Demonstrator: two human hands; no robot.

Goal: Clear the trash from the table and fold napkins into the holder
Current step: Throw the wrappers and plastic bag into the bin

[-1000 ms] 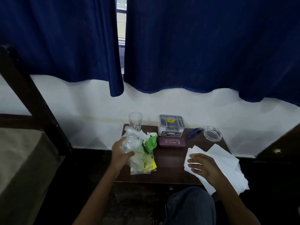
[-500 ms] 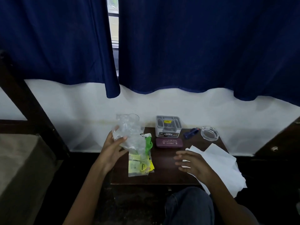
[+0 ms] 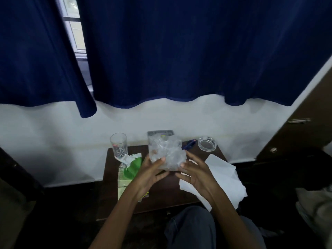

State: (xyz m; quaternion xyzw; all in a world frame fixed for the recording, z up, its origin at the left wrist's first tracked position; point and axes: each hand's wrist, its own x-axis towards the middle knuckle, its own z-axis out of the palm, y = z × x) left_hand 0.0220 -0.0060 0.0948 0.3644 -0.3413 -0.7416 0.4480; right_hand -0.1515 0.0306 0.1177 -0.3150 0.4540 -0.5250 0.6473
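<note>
**A:** What is biggest?
**B:** The blue curtain (image 3: 179,51), hanging above a white wall. Under it is the dark worktop (image 3: 161,200), with its back edge against that wall.

**A:** And the napkins?
**B:** The napkins (image 3: 224,177) are a loose white heap on the right side. They hang over the right edge and the front corner.

**A:** The grips?
**B:** Both are raised over the middle. The left grip (image 3: 149,177) pinches crumpled clear plastic (image 3: 167,153) between thumb and fingers, and holds it off the worktop. The right grip (image 3: 195,177) is released, with its fingers spread and a fingertip touching the plastic's lower edge.

**A:** Any open room?
**B:** Bare wood shows under the grips, between the napkins and the green wrappers (image 3: 133,167) on the left side.

**A:** Small things?
**B:** A glass (image 3: 119,146) stands at the back left corner, just beside the wrappers. An ashtray (image 3: 207,145) sits at the back right, with a lighter (image 3: 188,145) next to it. A box (image 3: 159,133) at the back edge is mostly hidden behind the plastic.
</note>
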